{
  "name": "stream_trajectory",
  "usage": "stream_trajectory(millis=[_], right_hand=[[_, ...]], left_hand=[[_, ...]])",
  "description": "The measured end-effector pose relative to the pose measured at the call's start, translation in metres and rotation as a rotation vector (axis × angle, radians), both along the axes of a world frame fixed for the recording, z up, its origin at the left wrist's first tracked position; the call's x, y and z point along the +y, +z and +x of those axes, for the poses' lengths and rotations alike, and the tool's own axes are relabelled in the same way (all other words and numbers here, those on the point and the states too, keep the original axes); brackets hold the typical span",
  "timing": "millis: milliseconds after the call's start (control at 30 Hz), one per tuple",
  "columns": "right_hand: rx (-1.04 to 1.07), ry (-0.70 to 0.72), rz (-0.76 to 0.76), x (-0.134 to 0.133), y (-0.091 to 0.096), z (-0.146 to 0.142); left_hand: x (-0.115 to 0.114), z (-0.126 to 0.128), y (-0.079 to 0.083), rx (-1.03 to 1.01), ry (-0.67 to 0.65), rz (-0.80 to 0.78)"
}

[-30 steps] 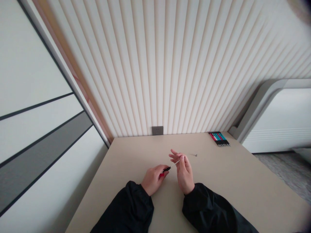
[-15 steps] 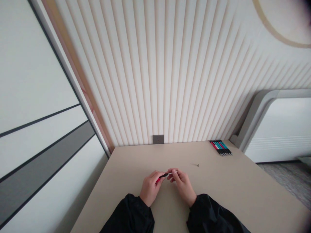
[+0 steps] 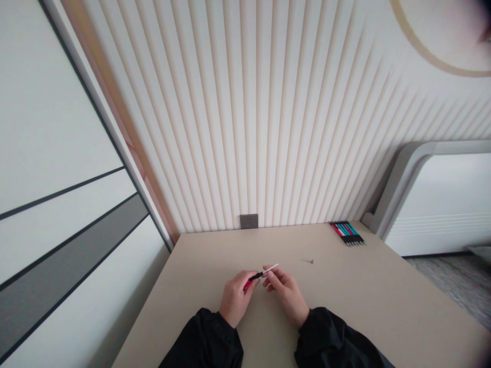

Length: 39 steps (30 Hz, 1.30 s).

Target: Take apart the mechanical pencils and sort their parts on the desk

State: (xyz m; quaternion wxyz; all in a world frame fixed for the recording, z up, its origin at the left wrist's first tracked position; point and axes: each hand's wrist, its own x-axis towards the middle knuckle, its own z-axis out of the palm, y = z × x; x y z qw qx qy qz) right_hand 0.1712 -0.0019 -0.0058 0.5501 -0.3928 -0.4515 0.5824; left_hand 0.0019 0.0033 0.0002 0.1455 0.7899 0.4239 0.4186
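My left hand (image 3: 238,296) is closed around a red and black pen barrel (image 3: 253,278), which points up and to the right. A thin white pen refill (image 3: 271,268) sticks out from the barrel's black end. My right hand (image 3: 286,292) pinches this refill between thumb and fingers close to the barrel; its far end shows free above the fingertips. Both hands are held over the table, nearly touching. Beyond my right hand a small grey cone-shaped piece (image 3: 312,261), perhaps a pen tip, lies on the tabletop.
Several pens (image 3: 347,233) with red, teal and white barrels lie side by side at the back right of the beige table (image 3: 215,250). A dark socket (image 3: 249,221) sits on the ribbed wall behind. A white cabinet (image 3: 69,276) stands left, a white headboard (image 3: 448,204) right.
More of the white refill now shows beyond my right fingertips, angled upward. My right fingers have shifted slightly toward the barrel; my left hand stays almost in place.
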Motion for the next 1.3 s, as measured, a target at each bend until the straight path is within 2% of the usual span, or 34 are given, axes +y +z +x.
stream_trajectory(millis=[267, 533, 700, 900, 1033, 1167, 1300], right_hand=[[-0.120, -0.029, 0.115, -0.004, -0.004, -0.004], [-0.210, -0.071, 0.178, 0.002, -0.001, 0.006], [-0.494, -0.137, 0.252, 0.006, 0.004, 0.024], [-0.854, 0.038, 0.474, 0.003, 0.011, 0.043], [-1.079, 0.129, 0.532, 0.003, 0.014, 0.048], [-1.247, 0.157, 0.594, 0.003, 0.013, 0.048], [-1.326, 0.144, 0.652, 0.004, 0.011, 0.046]], left_hand=[[-0.003, 0.004, -0.001, 0.034, -0.047, -0.029], [-0.002, 0.004, -0.003, 0.017, 0.031, -0.106], [-0.003, 0.002, 0.005, 0.007, 0.092, -0.120], [0.001, -0.001, 0.008, 0.029, 0.039, -0.098], [0.004, -0.004, 0.004, 0.101, 0.027, -0.081], [0.005, -0.005, 0.000, 0.176, 0.028, -0.095], [0.003, -0.006, 0.003, 0.227, 0.039, -0.090]])
